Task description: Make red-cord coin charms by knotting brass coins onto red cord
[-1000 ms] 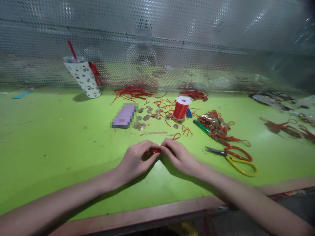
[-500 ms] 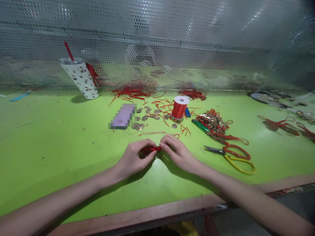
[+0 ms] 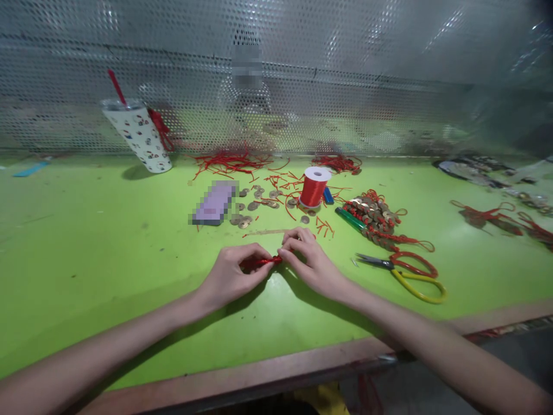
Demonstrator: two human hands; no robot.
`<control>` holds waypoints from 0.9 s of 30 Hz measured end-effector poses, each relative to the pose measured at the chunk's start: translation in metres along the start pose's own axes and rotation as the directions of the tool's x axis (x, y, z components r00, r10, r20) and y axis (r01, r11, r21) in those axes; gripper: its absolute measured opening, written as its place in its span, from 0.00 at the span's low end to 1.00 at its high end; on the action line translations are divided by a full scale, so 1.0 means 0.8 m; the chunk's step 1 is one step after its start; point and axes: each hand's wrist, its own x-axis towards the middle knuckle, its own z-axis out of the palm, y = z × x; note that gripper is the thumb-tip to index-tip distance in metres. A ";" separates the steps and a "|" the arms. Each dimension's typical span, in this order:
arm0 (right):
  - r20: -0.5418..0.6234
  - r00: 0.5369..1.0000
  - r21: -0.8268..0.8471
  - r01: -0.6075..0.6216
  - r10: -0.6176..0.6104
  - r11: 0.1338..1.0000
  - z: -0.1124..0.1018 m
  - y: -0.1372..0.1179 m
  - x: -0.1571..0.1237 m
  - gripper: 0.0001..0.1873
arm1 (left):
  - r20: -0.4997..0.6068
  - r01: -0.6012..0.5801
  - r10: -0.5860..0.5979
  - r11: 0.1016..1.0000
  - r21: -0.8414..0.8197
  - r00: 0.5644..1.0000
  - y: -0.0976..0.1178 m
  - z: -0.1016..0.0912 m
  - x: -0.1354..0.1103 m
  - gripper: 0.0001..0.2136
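Just above the green table, a short length of red cord [image 3: 276,259] stretches between my two hands. My left hand [image 3: 235,271] pinches it between thumb and fingertips, with more of the cord bunched inside the palm. Close by on the right, my right hand [image 3: 309,262] grips the cord's other part between thumb and forefinger, its remaining fingers curled. The knotting between the fingertips is too small to make out. Beyond my hands stands a spool of red cord [image 3: 313,191], with several round metal coins [image 3: 253,206] and red cord snippets [image 3: 324,226] scattered around it.
Scissors with red and yellow handles [image 3: 400,270] lie to the right. Behind them are a green lighter [image 3: 351,219] and a pile of corded coins [image 3: 374,213]. A purple phone-like slab [image 3: 215,203] and a patterned tumbler [image 3: 140,138] are at the left. Perforated metal panel [image 3: 194,104] closes the back.
My right hand's fingers have shifted slightly up and are spread a little more over the cord. The left hand keeps its pinch. The whole view has moved slightly.
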 end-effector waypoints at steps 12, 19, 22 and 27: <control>0.065 0.998 -0.190 0.027 -0.015 0.981 -0.024 0.008 0.000 0.10 | 0.051 -0.016 0.013 0.998 0.059 0.999 0.002 -0.003 0.001 0.07; -0.022 0.986 -0.543 -0.153 0.168 0.825 -0.158 0.038 -0.061 0.13 | 0.048 0.030 -0.031 0.999 0.016 0.998 0.003 -0.004 0.002 0.07; 0.027 0.931 -0.646 -0.263 0.365 0.717 -0.212 0.055 -0.108 0.15 | 0.059 0.047 -0.047 0.999 0.005 0.997 0.002 -0.003 0.002 0.07; 0.051 0.892 -0.515 -0.362 0.449 0.777 -0.236 0.065 -0.151 0.17 | 0.060 0.007 -0.008 1.000 0.020 0.998 -0.001 -0.002 0.002 0.06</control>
